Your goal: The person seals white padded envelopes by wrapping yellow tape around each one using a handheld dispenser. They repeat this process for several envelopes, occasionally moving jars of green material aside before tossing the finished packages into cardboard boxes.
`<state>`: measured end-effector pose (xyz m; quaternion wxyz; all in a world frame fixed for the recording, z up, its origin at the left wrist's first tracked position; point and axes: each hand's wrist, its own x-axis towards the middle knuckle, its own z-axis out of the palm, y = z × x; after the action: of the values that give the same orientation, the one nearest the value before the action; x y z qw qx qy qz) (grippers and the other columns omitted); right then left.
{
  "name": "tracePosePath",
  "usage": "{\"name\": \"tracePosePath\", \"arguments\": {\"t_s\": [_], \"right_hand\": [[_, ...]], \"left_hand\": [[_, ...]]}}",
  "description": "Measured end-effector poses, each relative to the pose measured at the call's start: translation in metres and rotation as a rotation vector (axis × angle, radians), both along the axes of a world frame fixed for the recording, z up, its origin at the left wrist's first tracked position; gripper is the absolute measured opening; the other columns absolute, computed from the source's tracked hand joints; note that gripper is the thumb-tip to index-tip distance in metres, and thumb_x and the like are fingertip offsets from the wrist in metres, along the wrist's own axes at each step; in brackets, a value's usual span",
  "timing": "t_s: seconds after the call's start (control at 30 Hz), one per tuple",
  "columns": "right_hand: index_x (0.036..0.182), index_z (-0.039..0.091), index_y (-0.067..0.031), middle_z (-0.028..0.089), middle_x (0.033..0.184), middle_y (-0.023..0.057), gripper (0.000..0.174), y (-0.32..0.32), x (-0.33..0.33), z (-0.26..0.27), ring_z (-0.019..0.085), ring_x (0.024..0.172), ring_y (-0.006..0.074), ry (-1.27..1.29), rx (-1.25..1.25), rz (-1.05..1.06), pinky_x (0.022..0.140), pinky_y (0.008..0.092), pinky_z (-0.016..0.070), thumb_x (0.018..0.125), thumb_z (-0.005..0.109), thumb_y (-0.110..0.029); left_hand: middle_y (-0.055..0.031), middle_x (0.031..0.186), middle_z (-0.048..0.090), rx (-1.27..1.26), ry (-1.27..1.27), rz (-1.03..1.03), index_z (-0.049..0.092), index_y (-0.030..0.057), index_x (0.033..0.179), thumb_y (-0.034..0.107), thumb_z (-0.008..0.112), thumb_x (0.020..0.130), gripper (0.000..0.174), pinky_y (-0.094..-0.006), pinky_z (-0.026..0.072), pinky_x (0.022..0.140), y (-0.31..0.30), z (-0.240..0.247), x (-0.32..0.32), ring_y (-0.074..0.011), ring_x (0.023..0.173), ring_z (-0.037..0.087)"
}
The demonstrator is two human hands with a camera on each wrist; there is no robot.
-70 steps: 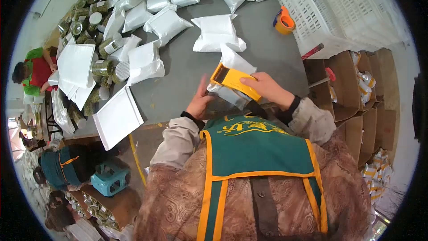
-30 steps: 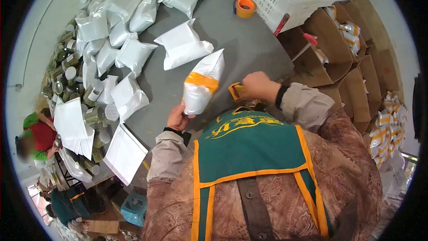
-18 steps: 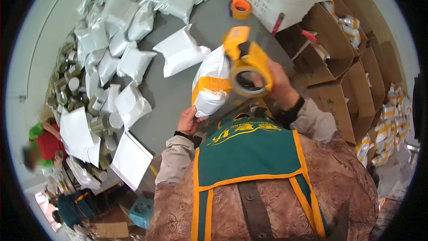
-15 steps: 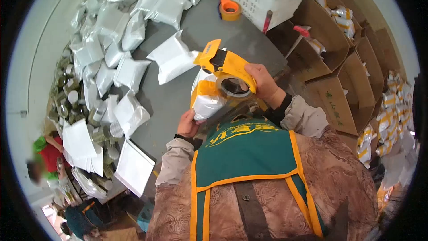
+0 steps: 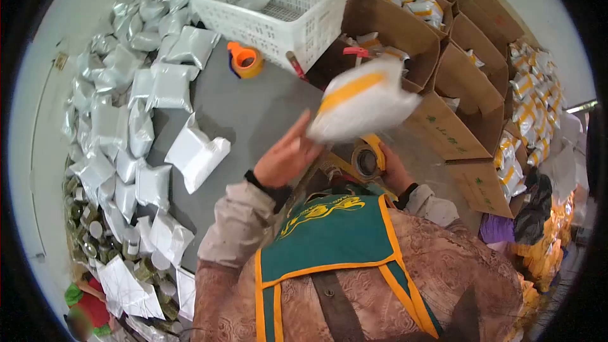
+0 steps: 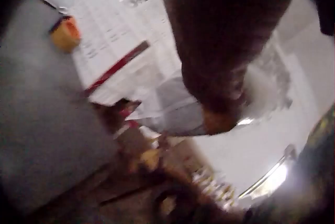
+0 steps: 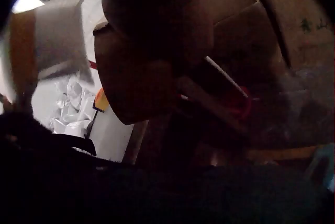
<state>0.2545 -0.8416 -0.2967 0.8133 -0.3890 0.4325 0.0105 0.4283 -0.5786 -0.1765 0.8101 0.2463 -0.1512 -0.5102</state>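
Observation:
In the head view a white plastic package [image 5: 354, 101] with an orange tape band is off the table, blurred by motion. My left hand [image 5: 286, 155] pinches its near left corner with the fingertips. The left wrist view shows the hand [image 6: 214, 56] dark and overlapping the package [image 6: 175, 111]. Close to the apron, my right hand [image 5: 398, 171] grips a yellow tape dispenser [image 5: 380, 152] whose tape roll faces up. In the right wrist view the right hand [image 7: 157, 15] is in deep shadow, and the package [image 7: 60, 36] hangs at the left.
A second orange tape dispenser [image 5: 246, 61] lies on the grey table [image 5: 253, 98] beside a white basket [image 5: 266, 25]. Untaped white packages [image 5: 171, 85] pile up at left, one [image 5: 195, 152] apart. Cardboard boxes [image 5: 459, 120] with taped packages stand at right.
The right hand has drawn the tape dispenser down off the package, toward the apron. My left hand has swung the taped package up and rightward, toward the boxes. The view has turned right.

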Motion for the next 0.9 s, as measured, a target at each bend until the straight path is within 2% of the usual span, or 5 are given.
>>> {"name": "tracePosePath", "arguments": {"t_s": [0.13,0.27,0.47,0.7,0.9], "right_hand": [[0.107,0.059,-0.0035,0.058,0.078,0.0011,0.038,-0.014,-0.005,-0.006,0.054,0.064,0.011,-0.026,-0.073,0.121,0.058,0.0258,0.046,0.093,0.053,-0.039],[0.111,0.058,-0.0011,0.061,0.089,0.0052,0.039,-0.015,-0.004,0.02,0.057,0.07,0.0119,-0.007,-0.092,0.212,0.061,0.0259,0.0472,0.093,0.053,-0.035],[0.106,0.061,-0.001,0.063,0.084,0.0025,0.04,-0.004,0.021,0.015,0.058,0.066,0.0111,0.063,-0.215,0.385,0.052,0.0233,0.0452,0.092,0.053,-0.038],[0.101,0.062,0.0013,0.062,0.081,0.0015,0.036,0.038,0.07,0.047,0.055,0.065,0.0084,-0.1,-0.337,0.751,0.057,0.0216,0.0421,0.091,0.056,-0.033],[0.091,0.064,0.0,0.059,0.075,0.0001,0.031,0.101,0.111,0.065,0.052,0.066,0.0077,-0.299,-0.476,1.171,0.06,0.0227,0.0435,0.087,0.062,-0.031]], "left_hand": [[-0.0058,0.154,0.012,0.295,-0.428,0.135,0.016,0.0143,0.149,0.025,0.062,0.088,0.077,-0.0427,0.0184,0.111,-0.026,-0.01,0.018,-0.0252,0.141,0.013],[-0.0185,0.149,0.018,1.312,-1.133,0.556,0.024,0.0158,0.146,0.029,0.073,0.077,0.086,-0.0476,0.0203,0.11,0.078,-0.11,0.05,-0.0368,0.139,0.014],[-0.018,0.145,0.023,2.295,-1.015,0.545,0.033,0.0331,0.141,0.028,0.084,0.056,0.099,-0.0581,0.0276,0.103,0.207,-0.086,0.07,-0.0444,0.131,0.024],[-0.0164,0.134,0.037,1.841,-1.212,0.517,0.044,0.0341,0.135,-0.002,0.071,0.063,0.085,-0.042,0.0408,0.098,0.218,-0.112,0.022,-0.0375,0.115,0.044],[-0.0128,0.131,0.042,1.726,-1.421,0.416,0.049,0.0314,0.132,0.014,0.068,0.074,0.063,-0.0373,0.0419,0.093,0.178,-0.084,-0.063,-0.0375,0.114,0.043]]}}
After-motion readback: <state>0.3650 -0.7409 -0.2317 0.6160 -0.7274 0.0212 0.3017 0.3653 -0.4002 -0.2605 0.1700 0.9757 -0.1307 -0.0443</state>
